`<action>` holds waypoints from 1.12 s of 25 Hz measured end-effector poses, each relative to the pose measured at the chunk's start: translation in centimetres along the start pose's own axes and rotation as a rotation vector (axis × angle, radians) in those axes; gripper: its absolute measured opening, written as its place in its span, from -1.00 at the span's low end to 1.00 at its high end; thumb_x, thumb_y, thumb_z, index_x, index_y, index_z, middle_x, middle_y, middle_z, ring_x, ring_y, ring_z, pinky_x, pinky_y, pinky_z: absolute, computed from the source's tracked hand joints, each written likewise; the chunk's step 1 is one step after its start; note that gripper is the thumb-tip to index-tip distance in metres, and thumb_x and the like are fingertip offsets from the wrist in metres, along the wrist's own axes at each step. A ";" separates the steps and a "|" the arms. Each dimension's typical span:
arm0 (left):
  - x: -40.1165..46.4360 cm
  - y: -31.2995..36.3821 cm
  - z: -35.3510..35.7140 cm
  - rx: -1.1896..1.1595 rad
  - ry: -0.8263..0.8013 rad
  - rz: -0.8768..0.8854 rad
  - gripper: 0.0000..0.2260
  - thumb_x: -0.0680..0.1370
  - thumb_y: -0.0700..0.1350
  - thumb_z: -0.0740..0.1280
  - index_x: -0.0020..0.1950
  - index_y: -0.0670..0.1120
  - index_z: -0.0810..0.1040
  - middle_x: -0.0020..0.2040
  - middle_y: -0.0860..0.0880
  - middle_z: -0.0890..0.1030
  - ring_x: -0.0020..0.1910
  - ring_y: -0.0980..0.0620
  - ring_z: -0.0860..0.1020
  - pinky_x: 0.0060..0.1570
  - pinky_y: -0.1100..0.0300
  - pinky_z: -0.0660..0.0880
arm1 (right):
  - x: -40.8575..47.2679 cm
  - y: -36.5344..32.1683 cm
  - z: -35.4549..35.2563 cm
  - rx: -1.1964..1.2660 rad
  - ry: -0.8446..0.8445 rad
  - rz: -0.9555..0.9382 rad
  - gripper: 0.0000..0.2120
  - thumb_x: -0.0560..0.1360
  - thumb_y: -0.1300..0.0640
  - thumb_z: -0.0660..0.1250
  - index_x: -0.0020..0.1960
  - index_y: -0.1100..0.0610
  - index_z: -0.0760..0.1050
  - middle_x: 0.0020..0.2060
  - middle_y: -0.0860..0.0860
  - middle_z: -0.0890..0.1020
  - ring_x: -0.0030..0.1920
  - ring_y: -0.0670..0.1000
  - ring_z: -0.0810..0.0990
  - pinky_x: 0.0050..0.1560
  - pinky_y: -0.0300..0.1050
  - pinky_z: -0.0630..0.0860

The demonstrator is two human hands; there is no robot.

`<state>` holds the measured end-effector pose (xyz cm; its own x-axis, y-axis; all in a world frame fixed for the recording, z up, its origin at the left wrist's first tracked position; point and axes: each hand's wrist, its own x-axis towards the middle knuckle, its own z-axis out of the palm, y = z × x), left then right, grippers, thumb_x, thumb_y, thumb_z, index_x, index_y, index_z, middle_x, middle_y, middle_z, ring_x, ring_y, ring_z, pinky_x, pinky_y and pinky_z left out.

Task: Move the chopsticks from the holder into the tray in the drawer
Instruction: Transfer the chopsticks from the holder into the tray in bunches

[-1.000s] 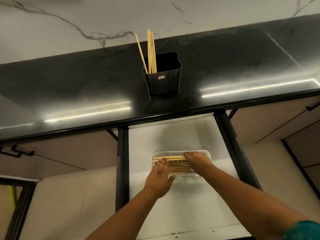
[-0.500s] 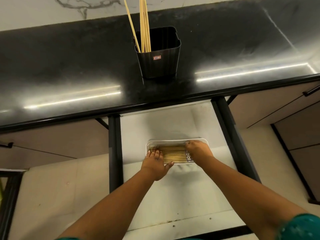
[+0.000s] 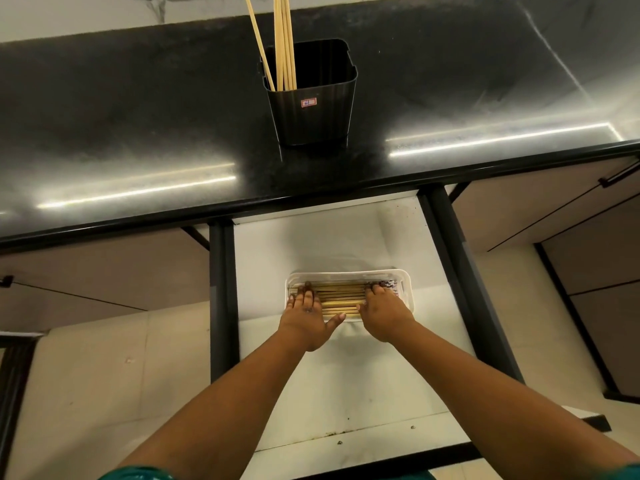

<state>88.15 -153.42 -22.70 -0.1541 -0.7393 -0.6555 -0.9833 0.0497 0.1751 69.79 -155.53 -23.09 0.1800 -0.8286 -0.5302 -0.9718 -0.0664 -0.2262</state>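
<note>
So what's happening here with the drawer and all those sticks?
A person is moving chopsticks from a black holder on the dark counter into a white tray in the open drawer below. Right now both hands lie flat on the chopsticks in the tray, the left hand at one end and the right hand at the other, seemingly evening them out. A few chopsticks in the holder are not yet moved.

One head view looks steeply down, seemingly close, over the drawer point(image 3: 346, 375).
</note>
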 end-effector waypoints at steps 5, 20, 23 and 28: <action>-0.4 0.0 0.1 -0.087 0.054 0.007 -0.27 0.56 0.31 -0.08 0.55 -0.18 -0.06 0.57 -0.17 0.03 0.55 -0.12 -0.02 0.50 -0.02 -0.09 | -0.6 0.3 -0.3 0.040 0.003 -0.013 -0.52 0.64 -0.06 0.05 0.43 0.21 0.31 0.38 0.14 0.40 0.42 0.14 0.30 0.47 0.02 0.20; -0.8 -1.5 -0.2 -1.310 0.267 -0.516 -0.46 0.59 0.27 -0.05 0.41 -0.03 0.31 0.30 -0.14 0.45 0.22 -0.15 0.42 0.26 -0.08 0.33 | 0.0 5.3 -1.7 1.263 0.152 0.717 -0.63 0.61 -0.05 0.07 0.04 0.16 0.55 -0.03 0.20 0.66 -0.10 0.11 0.60 -0.07 0.01 0.52; -0.9 -1.7 0.4 -1.302 0.302 -0.585 -0.47 0.60 0.25 -0.05 0.38 -0.06 0.34 0.22 -0.13 0.49 0.03 -0.07 0.42 0.12 -0.03 0.38 | 0.1 5.4 -1.6 1.237 0.174 0.719 -0.56 0.62 -0.15 0.03 0.10 0.16 0.52 -0.07 0.17 0.65 -0.08 0.14 0.63 -0.01 0.04 0.58; -0.4 -2.4 1.2 -1.317 0.314 -0.626 -0.48 0.60 0.24 -0.04 0.29 -0.10 0.42 0.02 -0.08 0.47 -0.10 -0.04 0.42 0.01 0.02 0.39 | 0.8 6.6 -2.0 1.098 0.184 0.712 -0.49 0.60 -0.23 -0.01 0.09 0.16 0.48 -0.14 0.15 0.61 -0.11 0.11 0.60 0.07 0.08 0.59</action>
<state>90.44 -152.42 -23.77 0.4440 -0.5300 -0.7225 -0.0627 -0.8227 0.5650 63.25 -157.70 -23.33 -0.4231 -0.5635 -0.7095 -0.2015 0.8220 -0.5327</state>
